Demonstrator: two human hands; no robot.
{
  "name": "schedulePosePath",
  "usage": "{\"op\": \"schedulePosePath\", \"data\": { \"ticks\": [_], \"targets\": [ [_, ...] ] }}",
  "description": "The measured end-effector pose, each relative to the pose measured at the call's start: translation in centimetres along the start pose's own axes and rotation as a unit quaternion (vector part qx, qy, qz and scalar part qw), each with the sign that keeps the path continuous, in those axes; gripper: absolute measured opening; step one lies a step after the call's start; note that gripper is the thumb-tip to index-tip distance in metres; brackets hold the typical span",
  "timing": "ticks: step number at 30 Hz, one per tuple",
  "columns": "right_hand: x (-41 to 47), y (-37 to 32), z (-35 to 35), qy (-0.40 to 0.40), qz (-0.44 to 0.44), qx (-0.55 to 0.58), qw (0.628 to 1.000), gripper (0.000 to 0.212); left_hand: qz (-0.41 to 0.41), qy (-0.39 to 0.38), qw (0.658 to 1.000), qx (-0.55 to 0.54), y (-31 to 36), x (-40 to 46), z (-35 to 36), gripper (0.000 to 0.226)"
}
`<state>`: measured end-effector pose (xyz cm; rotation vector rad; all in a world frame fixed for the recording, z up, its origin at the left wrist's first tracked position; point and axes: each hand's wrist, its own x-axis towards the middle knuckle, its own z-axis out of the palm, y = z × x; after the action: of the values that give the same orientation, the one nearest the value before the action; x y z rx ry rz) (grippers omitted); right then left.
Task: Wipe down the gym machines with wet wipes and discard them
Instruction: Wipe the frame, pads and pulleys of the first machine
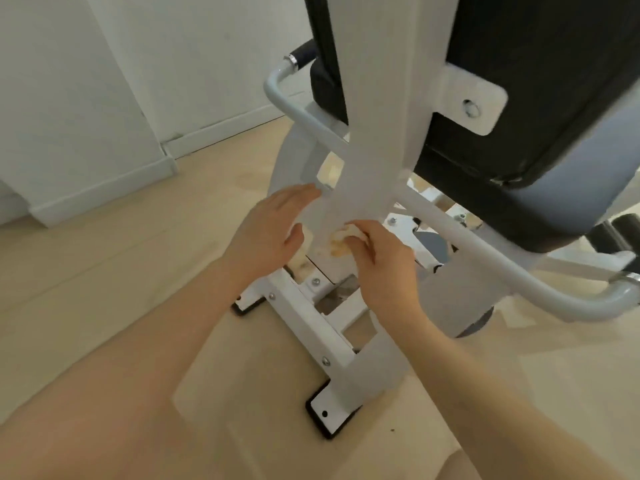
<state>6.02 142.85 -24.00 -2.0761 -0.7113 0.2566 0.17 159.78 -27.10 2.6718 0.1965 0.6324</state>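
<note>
At frame centre, both hands work low on a white machine (367, 140).
Right hand (377, 258) curls its fingers round a crumpled wipe (341, 242), pressing it against the upright post; left hand (273, 230), fingers straight, rests flat on the frame just beside.

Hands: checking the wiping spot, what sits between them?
Head view: the machine's white upright post runs between left hand and right hand, which presses a wipe.
</note>
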Motion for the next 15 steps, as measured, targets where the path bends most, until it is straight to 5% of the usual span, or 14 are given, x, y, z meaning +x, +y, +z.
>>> {"op": "schedulePosePath", "data": {
  "ticks": [2, 5, 8, 10, 12, 15],
  "targets": [
    [1.3, -1.0, 2.8, 0.008, 0.112, 0.147, 0.983, 0.019, -0.003, -0.002, 1.0, -0.025, -3.1, 0.9, -0.5, 0.054],
    [3.5, -3.0, 6.4, 0.011, 0.254, 0.358, 0.898, 0.015, -0.006, 0.012, 0.998, -0.067, -7.0, 3.3, -1.2, 0.048],
    [5.5, -5.3, 8.5, 0.083, 0.222, 0.394, 0.888, 0.02, 0.023, 0.016, 0.997, -0.07, -9.9, 6.7, -2.5, 0.049],
    [7.1, -7.2, 8.8, 0.157, 0.137, 0.299, 0.931, 0.024, 0.084, 0.014, 0.996, -0.041, -10.7, 9.3, -3.0, 0.046],
    [8.6, -8.8, 8.9, 0.202, 0.054, 0.089, 0.974, 0.031, 0.147, 0.009, 0.989, 0.013, -11.1, 11.7, -3.4, 0.042],
    [11.1, -9.9, 8.6, 0.219, -0.026, -0.233, 0.947, 0.044, 0.162, -0.04, 0.98, 0.105, -11.7, 14.4, -3.5, 0.04]
  ]
}}
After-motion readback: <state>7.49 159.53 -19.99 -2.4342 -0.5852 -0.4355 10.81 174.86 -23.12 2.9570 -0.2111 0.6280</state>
